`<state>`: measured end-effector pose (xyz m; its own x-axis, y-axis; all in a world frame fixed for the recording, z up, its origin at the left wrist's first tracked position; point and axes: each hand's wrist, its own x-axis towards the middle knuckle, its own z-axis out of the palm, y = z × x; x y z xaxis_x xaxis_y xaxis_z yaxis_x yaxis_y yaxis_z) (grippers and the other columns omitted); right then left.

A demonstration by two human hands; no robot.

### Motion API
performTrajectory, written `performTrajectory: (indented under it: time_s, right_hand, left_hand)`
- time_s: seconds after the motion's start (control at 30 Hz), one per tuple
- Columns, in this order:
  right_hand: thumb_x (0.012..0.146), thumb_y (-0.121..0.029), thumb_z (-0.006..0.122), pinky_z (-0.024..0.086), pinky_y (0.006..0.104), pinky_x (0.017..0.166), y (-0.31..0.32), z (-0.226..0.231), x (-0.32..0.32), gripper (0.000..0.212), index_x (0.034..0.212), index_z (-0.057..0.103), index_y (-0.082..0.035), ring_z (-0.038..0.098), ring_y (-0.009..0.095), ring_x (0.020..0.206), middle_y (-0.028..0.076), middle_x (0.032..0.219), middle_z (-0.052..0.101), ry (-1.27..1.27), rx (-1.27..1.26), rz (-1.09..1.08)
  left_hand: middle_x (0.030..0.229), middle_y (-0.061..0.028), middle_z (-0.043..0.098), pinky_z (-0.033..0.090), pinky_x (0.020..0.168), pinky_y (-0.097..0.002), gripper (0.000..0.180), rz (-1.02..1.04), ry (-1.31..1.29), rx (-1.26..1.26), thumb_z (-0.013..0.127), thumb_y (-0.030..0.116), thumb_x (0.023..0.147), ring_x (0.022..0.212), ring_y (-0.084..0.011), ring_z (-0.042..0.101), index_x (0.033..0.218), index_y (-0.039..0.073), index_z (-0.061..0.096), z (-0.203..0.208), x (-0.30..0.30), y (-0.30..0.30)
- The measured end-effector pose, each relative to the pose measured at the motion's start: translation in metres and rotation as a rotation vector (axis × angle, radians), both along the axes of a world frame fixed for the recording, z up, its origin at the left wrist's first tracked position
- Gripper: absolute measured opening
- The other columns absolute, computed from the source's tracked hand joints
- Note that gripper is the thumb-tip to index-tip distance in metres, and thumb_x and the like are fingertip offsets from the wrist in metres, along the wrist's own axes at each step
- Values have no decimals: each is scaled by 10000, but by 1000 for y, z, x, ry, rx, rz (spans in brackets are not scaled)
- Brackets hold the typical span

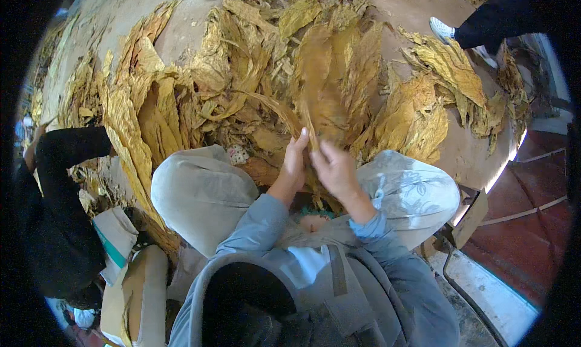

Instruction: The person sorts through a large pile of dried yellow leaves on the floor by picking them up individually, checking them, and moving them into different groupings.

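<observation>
My left hand [293, 164] is closed, thumb up, around the stem ends of dried tobacco leaves, above the gap between my knees. A narrow curled leaf [273, 107] runs from it toward the far left. Close beside it, my right hand [336, 169] is bent with its fingers round the base of a large brown tobacco leaf [324, 80], which stretches away from me and is smeared by motion. The fingertips of both hands nearly meet. Beyond them spreads a heap of yellow-brown dried leaves [242, 62], and what lies under my wrists is partly hidden.
Long leaves [130, 141] hang beside my left knee. More leaves [417, 117] lie past my right knee. Another person's dark-clothed leg [69, 147] is at the left, and a white shoe [442, 29] stands at the far right. Red tiles [526, 220] lie right.
</observation>
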<state>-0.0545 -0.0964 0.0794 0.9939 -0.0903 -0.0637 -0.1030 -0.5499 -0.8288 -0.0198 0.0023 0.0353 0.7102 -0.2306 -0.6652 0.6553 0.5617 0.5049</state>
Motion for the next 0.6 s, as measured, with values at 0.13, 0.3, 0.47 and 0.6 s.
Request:
performTrajectory:
  time_s: [0.13, 0.3, 0.47, 0.6]
  right_hand:
    - [792, -157, 594, 443, 423, 580, -2, -11, -13, 176, 899, 570, -19, 561, 379, 673, 209, 743, 573, 117, 61, 177]
    - [841, -250, 575, 465, 310, 660, -52, -61, 11, 289, 1000, 598, -9, 605, 239, 725, 129, 833, 642, 361, 299, -146]
    - [803, -363, 595, 440, 361, 816, -71, -121, 43, 577, 1219, 442, 5, 582, 295, 924, 182, 1008, 606, 480, -233, -437]
    - [796, -320, 581, 410, 390, 833, -74, -208, 33, 568, 1205, 413, 37, 540, 311, 983, 213, 1073, 552, 459, -429, -410]
  left_hand:
    - [877, -69, 596, 494, 683, -329, 272, -52, 21, -62, 496, 279, 900, 765, -184, 576, 1033, 42, 511, -18, 3, 11]
    - [785, -60, 560, 482, 545, -306, 145, 113, -36, 53, 538, 133, 875, 611, -155, 543, 961, 40, 467, -8, 4, 10]
    - [753, -35, 488, 358, 507, -267, 154, 219, -82, -113, 506, 173, 900, 560, -112, 395, 979, 47, 465, -6, 7, 18]
    - [737, -11, 459, 330, 506, -248, 234, 202, -12, -127, 512, 230, 899, 563, -107, 369, 1026, 36, 479, 18, 9, 15]
